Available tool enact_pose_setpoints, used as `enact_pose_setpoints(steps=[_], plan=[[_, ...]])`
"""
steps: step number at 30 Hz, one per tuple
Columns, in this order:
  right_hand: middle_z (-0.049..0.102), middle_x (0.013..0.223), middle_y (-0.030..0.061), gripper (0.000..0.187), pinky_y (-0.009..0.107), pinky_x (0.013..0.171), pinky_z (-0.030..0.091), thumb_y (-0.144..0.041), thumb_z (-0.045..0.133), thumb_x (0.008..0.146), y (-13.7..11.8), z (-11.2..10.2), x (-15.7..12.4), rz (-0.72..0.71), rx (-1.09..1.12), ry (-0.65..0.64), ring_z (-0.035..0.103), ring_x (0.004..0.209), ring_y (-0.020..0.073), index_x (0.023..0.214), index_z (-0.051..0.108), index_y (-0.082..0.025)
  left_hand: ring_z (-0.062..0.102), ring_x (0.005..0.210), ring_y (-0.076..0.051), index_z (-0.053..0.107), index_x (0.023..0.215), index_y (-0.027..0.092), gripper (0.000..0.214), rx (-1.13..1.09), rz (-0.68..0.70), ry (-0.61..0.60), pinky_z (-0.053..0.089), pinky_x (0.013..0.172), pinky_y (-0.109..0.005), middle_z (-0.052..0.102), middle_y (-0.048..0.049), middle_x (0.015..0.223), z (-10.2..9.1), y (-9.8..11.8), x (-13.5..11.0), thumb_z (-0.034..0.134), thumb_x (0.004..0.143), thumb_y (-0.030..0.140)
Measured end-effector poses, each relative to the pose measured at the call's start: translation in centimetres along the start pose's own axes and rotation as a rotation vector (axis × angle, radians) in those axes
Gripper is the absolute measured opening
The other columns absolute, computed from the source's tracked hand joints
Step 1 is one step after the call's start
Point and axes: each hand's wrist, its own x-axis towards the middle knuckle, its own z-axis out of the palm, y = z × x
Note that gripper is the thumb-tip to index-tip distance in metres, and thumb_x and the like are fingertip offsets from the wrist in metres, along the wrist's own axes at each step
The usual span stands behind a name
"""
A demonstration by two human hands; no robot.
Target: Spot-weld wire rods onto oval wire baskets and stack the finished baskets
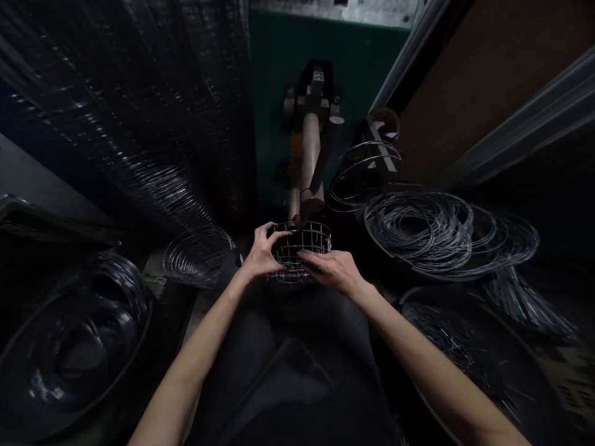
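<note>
A round wire basket [317,238] sits in front of me at the lower tip of a green machine's metal arms [312,161]. My left hand [266,253] grips its left side, thumb and fingers curved around the wires. On the near right part of the basket lies my right hand [331,267], its fingers reaching over the wires and pressed together. The far rim of the basket is at the machine's tip; whether they touch I cannot tell. The fingertips of the right hand are partly lost among the wires.
To the right, a tub holds coiled wire rings [418,229], and below it another tub holds short wire pieces [450,341]. At left stand a long stack of wire rings [162,186], a loose ring bundle [198,257] and a dark basin [134,365].
</note>
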Motion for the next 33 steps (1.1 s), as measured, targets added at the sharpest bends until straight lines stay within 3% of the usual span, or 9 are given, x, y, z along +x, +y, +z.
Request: enact_pose_setpoints(steps=[14, 21, 27, 33], plan=[[0.071, 0.11, -0.0001, 0.033, 0.025, 0.056, 0.04, -0.037, 0.054, 0.09, 0.1, -0.1, 0.7, 0.019, -0.031, -0.005, 0.07, 0.078, 0.0174, 0.12, 0.065, -0.032, 0.039, 0.123, -0.032, 0.057, 0.121, 0.024, 0.083, -0.045, -0.029, -0.041, 0.039, 0.106, -0.05, 0.038, -0.0111, 0.127, -0.4, -0.8, 0.7, 0.09, 0.046, 0.036], [0.072, 0.107, -0.0018, 0.029, 0.025, 0.061, 0.045, -0.035, 0.051, 0.093, 0.7, -0.2, 2.6, 0.072, 0.029, 0.036, 0.07, 0.087, 0.0188, 0.118, 0.065, -0.033, 0.042, 0.122, -0.03, 0.057, 0.12, 0.028, 0.085, -0.029, -0.096, -0.041, 0.039, 0.106, -0.05, 0.042, -0.008, 0.124, -1.0, -1.5, 3.1, 0.092, 0.044, 0.038], [0.07, 0.11, 0.0027, 0.023, 0.025, 0.071, 0.047, -0.033, 0.053, 0.092, 0.5, 0.8, 2.3, 0.168, 0.138, 0.234, 0.066, 0.092, 0.0173, 0.107, 0.069, -0.028, 0.04, 0.123, -0.03, 0.058, 0.119, 0.027, 0.084, -0.046, -0.077, -0.027, 0.036, 0.108, -0.049, 0.042, -0.0079, 0.125, -0.8, -2.5, 4.3, 0.092, 0.043, 0.038], [0.065, 0.084, 0.0046, 0.019, 0.026, 0.064, 0.045, -0.038, 0.06, 0.085, 0.8, 0.8, 3.3, 0.369, 0.272, 0.389, 0.061, 0.072, 0.0165, 0.086, 0.071, -0.022, 0.04, 0.123, -0.029, 0.058, 0.121, 0.026, 0.082, -0.048, -0.139, -0.019, 0.035, 0.109, -0.049, 0.041, -0.0075, 0.125, -0.9, -3.0, 5.4, 0.09, 0.046, 0.036]])
